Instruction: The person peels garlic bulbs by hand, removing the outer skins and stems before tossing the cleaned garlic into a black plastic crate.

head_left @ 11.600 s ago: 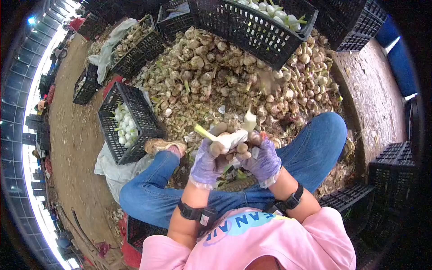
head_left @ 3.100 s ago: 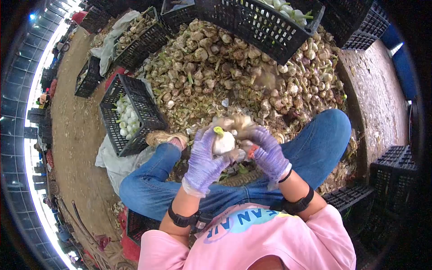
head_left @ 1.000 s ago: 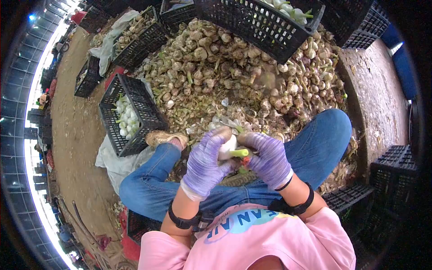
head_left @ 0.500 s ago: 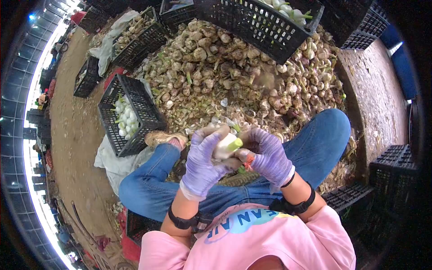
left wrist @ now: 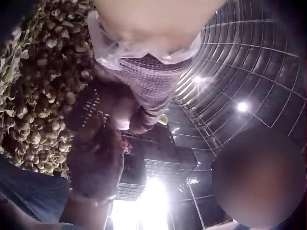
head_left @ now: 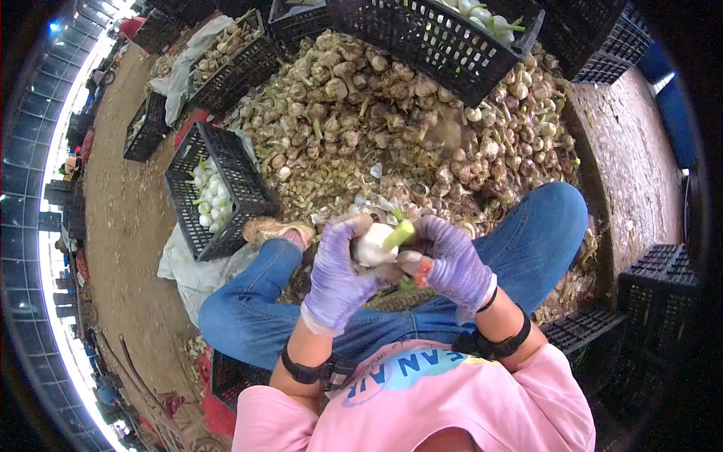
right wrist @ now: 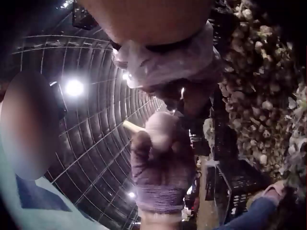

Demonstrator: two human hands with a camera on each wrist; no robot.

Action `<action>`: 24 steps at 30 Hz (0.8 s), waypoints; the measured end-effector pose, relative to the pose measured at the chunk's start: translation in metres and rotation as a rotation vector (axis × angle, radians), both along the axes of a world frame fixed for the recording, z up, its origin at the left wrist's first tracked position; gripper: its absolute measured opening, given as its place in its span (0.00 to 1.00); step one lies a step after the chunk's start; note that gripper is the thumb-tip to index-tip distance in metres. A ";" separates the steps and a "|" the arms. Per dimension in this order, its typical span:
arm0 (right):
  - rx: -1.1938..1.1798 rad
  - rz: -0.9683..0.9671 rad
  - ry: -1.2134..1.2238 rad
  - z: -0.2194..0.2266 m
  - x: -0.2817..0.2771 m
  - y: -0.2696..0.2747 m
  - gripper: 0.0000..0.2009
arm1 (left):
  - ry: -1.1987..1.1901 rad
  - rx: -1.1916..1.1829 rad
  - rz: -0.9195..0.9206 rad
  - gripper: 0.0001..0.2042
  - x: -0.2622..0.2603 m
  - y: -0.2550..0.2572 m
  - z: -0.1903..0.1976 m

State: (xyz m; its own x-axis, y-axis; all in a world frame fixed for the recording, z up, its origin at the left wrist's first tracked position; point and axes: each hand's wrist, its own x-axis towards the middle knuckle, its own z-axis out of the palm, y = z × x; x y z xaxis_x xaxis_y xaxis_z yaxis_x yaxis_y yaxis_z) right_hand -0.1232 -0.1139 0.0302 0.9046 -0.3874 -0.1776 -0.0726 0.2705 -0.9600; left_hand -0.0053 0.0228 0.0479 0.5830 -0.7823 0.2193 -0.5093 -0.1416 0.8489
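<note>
A peeled white garlic bulb with a short green stem is in my left hand, gripped between the fingers and the thumb. Its stem points up and right. Close on the right, my right hand has bent fingers at the stem and its thumb beside the bulb. An orange-red band or strip shows at that thumb; I cannot tell whether these fingers hold something. Both hands wear purple-and-white gloves. The right wrist view shows the bulb above the left glove.
A heap of unpeeled garlic spreads in front, with loose skins nearer the legs. A black crate of white bulbs stands left. Another crate sits on the heap. More crates are stacked right.
Earlier the hands held a long-stemmed bulb; now the bulb is white with a short stem. Over the last second it has turned, stem swinging upward, and the right hand has shifted slightly.
</note>
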 end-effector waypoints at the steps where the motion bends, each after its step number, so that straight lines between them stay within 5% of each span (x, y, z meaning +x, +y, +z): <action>1: -0.008 0.080 0.067 0.004 -0.001 0.001 0.11 | 0.001 -0.001 -0.003 0.34 0.000 0.000 -0.002; 3: 0.112 0.042 0.105 0.007 -0.001 0.001 0.12 | -0.246 0.003 -0.049 0.34 0.001 -0.002 0.000; 5: 0.179 0.052 0.036 0.005 -0.001 0.001 0.12 | -0.250 -0.017 -0.056 0.33 0.001 0.001 -0.001; 11: -0.428 0.010 0.003 -0.022 -0.002 0.000 0.11 | 0.248 0.049 -0.016 0.34 -0.002 0.010 -0.010; 13: -0.211 -0.041 -0.024 -0.018 -0.002 0.002 0.11 | 0.763 -0.147 -0.033 0.34 -0.005 0.007 -0.007; 15: 0.004 -0.091 -0.052 -0.015 -0.001 0.004 0.11 | 0.767 -0.160 -0.059 0.33 -0.005 0.006 -0.008; 17: 0.145 -0.116 -0.193 -0.012 0.000 0.007 0.12 | 0.680 -0.156 -0.006 0.33 -0.005 0.007 -0.012; 21: -0.064 -0.015 -0.024 -0.009 0.000 0.007 0.13 | 0.426 -0.072 -0.005 0.32 -0.001 0.010 -0.014; 22: 0.143 -0.004 0.065 0.001 0.000 0.008 0.12 | 0.188 -0.050 -0.002 0.32 -0.003 0.008 -0.011; 24: 0.119 0.005 0.028 -0.005 -0.002 0.007 0.12 | -0.134 -0.048 0.012 0.31 -0.005 0.003 -0.008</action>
State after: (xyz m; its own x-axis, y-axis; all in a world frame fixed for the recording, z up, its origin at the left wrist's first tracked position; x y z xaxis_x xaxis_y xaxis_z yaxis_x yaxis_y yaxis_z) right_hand -0.1247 -0.1069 0.0256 0.9003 -0.3579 -0.2478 -0.1009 0.3823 -0.9185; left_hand -0.0106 0.0258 0.0402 0.5555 -0.7620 0.3329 -0.6172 -0.1095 0.7792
